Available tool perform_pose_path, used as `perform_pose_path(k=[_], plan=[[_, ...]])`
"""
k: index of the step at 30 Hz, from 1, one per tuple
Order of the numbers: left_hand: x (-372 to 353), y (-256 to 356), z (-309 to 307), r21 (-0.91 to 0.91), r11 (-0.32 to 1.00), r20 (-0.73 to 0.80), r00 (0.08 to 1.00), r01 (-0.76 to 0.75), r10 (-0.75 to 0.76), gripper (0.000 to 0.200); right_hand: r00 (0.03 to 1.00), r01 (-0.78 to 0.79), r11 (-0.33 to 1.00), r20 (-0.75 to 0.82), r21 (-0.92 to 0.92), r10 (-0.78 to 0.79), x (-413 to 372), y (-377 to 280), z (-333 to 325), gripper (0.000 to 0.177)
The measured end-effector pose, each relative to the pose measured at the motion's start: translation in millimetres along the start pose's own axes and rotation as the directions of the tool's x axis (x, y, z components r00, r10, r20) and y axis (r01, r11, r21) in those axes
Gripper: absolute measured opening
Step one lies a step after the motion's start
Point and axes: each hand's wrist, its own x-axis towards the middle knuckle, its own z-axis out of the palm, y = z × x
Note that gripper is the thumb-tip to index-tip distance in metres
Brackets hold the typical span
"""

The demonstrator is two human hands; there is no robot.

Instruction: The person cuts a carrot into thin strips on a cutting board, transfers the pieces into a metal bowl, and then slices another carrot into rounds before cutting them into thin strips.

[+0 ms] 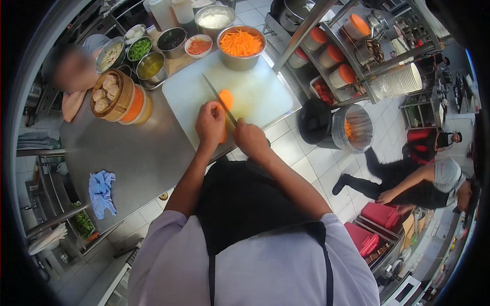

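Observation:
My right hand (250, 138) is closed round the handle of a kitchen knife (215, 94), whose blade points up and to the left across a carrot (225, 98). The orange carrot lies on a white cutting board (184, 92). With bent fingers my left hand (210, 122) grips the carrot's left side, close beside the blade. Part of the carrot is hidden under my left hand, and a strip of it shows below the fingers. A steel bowl (242, 61) heaped with shredded carrot stands at the board's far edge.
Bamboo steamers (122, 102) with dumplings stand left of the board, near a person (76, 97). Beyond are several bowls of ingredients. A blue cloth (102, 193) lies on the steel table (138, 158). A lined bin (353, 128) stands right; another person (408, 186) is farther right.

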Motion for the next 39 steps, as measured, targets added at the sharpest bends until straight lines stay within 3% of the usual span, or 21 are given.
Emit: perform_pose_path(k=[17, 21, 35, 38, 39], plan=[[-1.5, 2.7, -0.6, 0.040, 0.999, -0.001, 1.000, 0.016, -0.016, 0.028, 0.991, -0.061, 0.995, 0.113, -0.079, 0.070, -45.9, -19.2, -41.5, 0.018], [-2.2, 2.0, 1.2, 0.088, 0.993, -0.071, 0.994, -0.075, 0.082, 0.022, 0.991, -0.058, 0.994, 0.117, -0.090, 0.069, -45.0, -21.0, -41.4, 0.017], [-1.3, 3.7, -0.5, 0.006, 0.999, -0.012, 0.999, 0.032, -0.032, 0.027, 0.998, 0.001, 0.997, 0.066, -0.080, 0.004, 15.0, -3.6, 13.4, 0.019], [-3.4, 7.8, -3.8, 0.010, 0.999, -0.010, 0.999, -0.032, 0.032, 0.032, 0.999, 0.029, 0.998, 0.023, -0.054, -0.027, 10.9, -4.6, 4.8, 0.015], [-4.3, 10.7, -6.2, 0.065, 0.991, -0.036, 0.992, -0.116, 0.119, 0.033, 0.999, 0.042, 0.998, 0.006, -0.041, -0.042, 9.0, -5.1, 1.8, 0.014]])
